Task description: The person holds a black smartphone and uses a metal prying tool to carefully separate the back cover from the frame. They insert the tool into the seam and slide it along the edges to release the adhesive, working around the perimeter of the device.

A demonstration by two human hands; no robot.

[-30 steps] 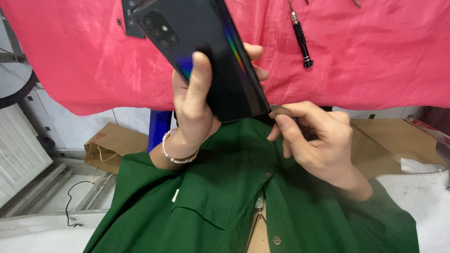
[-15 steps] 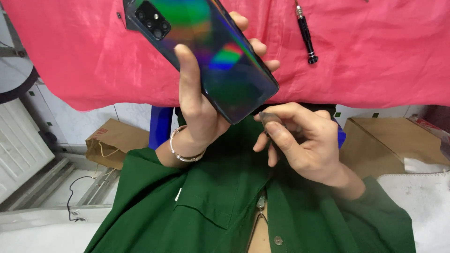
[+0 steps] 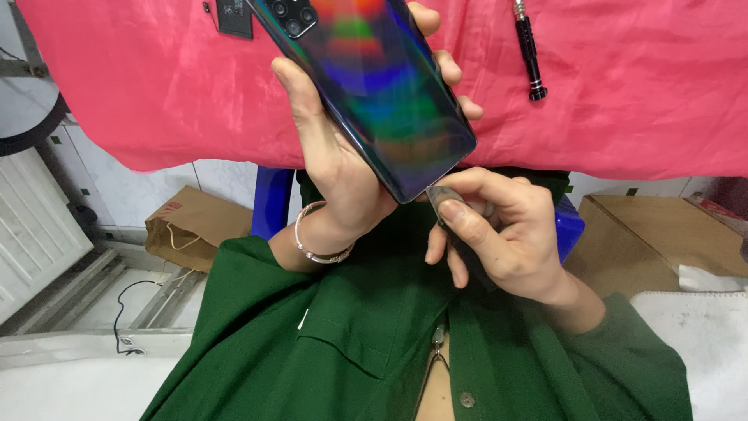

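Note:
My left hand [image 3: 335,148] grips a dark phone [image 3: 374,86] by its edges, its glossy back with rainbow reflections and a camera cluster facing me. A bead bracelet [image 3: 319,248] circles that wrist. My right hand [image 3: 491,234] pinches a small flat grey pick [image 3: 442,199] between thumb and forefinger, its tip touching the phone's lower corner. Both hands are held above my green shirt [image 3: 351,343], in front of a table draped with red cloth [image 3: 623,101].
On the red cloth lie a black screwdriver [image 3: 530,51] at the right and a small dark flat part [image 3: 234,17] at the upper left. Below are a blue stool [image 3: 269,203], a brown paper bag [image 3: 191,226], a cardboard box [image 3: 647,242] and a white grille [image 3: 35,226].
The phone has tilted so its back faces me more squarely, showing stronger rainbow reflections. My right hand has stayed at the phone's lower corner with the pick.

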